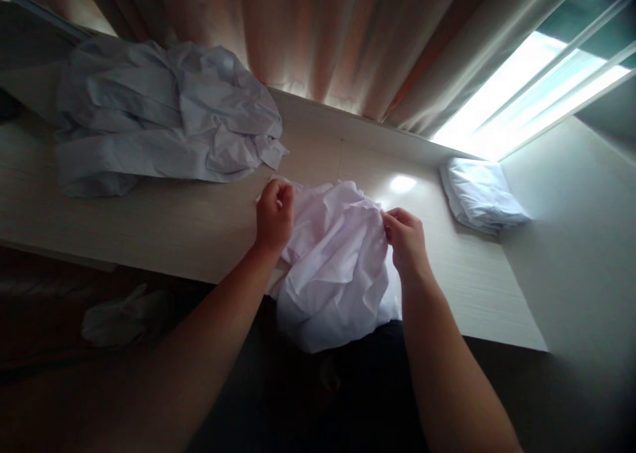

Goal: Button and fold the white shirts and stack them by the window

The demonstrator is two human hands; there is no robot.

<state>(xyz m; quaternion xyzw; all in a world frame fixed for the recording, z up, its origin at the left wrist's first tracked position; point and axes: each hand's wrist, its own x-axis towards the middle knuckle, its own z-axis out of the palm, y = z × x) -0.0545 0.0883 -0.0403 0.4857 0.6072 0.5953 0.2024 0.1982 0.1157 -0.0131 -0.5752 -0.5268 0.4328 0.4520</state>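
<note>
A crumpled white cloth (pixel 334 261) lies on the pale wooden tabletop (pixel 189 221) and hangs over its near edge. My left hand (pixel 273 216) is closed, pinching the cloth's upper left corner. On the cloth's upper right edge, my right hand (pixel 406 238) is also closed in a pinch. The two hands hold the cloth between them, roughly level with each other.
A heap of rumpled white cloths (pixel 163 122) covers the table's far left. A folded white cloth (pixel 481 195) lies at the far right by the wall (pixel 576 254). Curtains (pixel 322 36) hang behind the table, beside a bright window (pixel 527 102). Another white cloth (pixel 119 317) lies low at the left.
</note>
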